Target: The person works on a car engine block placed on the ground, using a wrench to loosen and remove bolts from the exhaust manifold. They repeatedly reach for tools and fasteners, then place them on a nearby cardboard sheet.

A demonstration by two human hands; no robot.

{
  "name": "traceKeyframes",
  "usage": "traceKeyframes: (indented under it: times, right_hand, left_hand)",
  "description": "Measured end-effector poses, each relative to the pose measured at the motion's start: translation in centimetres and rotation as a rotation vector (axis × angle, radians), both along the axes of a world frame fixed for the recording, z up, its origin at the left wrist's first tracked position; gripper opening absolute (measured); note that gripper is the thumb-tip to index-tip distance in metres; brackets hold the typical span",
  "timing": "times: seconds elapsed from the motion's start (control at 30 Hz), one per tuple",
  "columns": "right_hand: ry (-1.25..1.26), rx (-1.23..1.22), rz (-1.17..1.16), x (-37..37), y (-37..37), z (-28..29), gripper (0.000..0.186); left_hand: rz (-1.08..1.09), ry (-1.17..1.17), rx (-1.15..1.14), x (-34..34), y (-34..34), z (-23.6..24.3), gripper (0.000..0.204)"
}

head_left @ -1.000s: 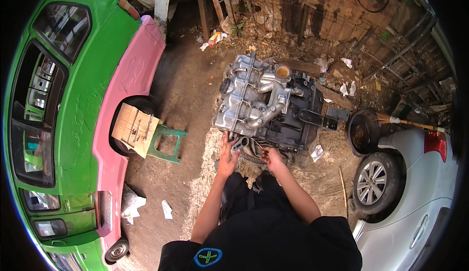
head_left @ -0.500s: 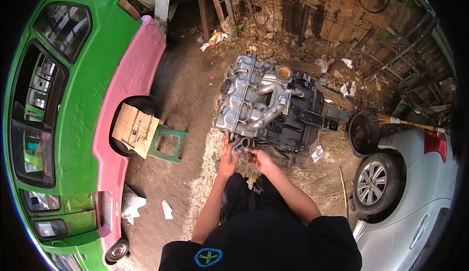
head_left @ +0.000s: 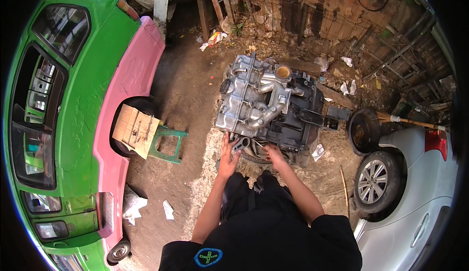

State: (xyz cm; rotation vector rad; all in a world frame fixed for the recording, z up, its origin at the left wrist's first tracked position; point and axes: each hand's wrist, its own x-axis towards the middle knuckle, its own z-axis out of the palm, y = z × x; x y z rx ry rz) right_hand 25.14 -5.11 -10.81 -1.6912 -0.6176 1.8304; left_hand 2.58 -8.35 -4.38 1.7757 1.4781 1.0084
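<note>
A large engine, silver on the left and black on the right, lies on the ground before me. At its near end, my left hand closes round a small grey metal fitting with a round opening; its fingers run up the left side and its thumb lies below. My right hand is beside the engine's near edge, right of the fitting, with fingers pinched. A thin pale piece shows near those fingertips, too small to name. Dark hoses curve between my hands.
A green and pink van stands at left, and a silver car at right. Cardboard with tools rests on a green stool. A black basin sits right of the engine. Wooden boards and rubble line the far wall.
My right hand has moved right, away from the fitting, uncovering the hoses. My left hand stays in place on the fitting.
</note>
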Motion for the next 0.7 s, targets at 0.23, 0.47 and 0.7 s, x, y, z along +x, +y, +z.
traceKeyframes:
  times: [0.23, 0.47, 0.7]
  right_hand:
    - [0.028, 0.020, -0.030, 0.1, 0.2, 0.0, 0.023]
    - [0.046, 0.077, -0.156, -1.0, -0.6, -0.8, 0.023]
    - [0.303, -0.184, -0.301, -0.6, 0.2, 2.2, 0.015]
  left_hand:
    - [0.009, -0.019, -0.049, 0.0, -0.1, -0.1, 0.044]
    - [0.008, -0.016, -0.043, 0.0, -0.1, 0.0, 0.044]
    - [0.010, -0.014, 0.002, 0.2, -0.1, 0.0, 0.043]
